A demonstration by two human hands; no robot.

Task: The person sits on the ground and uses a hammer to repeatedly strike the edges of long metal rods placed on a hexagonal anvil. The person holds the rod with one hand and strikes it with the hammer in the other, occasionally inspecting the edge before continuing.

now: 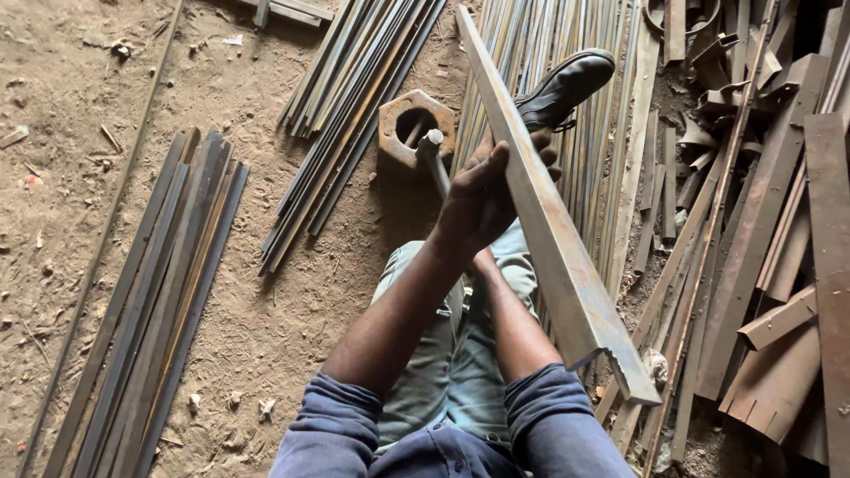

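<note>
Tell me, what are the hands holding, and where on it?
Both hands grip a long flat metal bar around its middle. The left hand is in front; the right hand is mostly hidden behind it, only its fingers showing.

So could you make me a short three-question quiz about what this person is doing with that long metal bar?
1. True or false: both hands grip the long flat metal bar.
2. What lies nearest beyond the hands? A) a hexagonal metal block with a round hole B) a plastic bucket C) a coil of rope
3. What covers the foot stretched over the rods?

Key:
1. True: the left hand and right hand close on it together.
2. A, the hexagonal block on the dirt floor.
3. A black boot, resting on thin rods.
</note>
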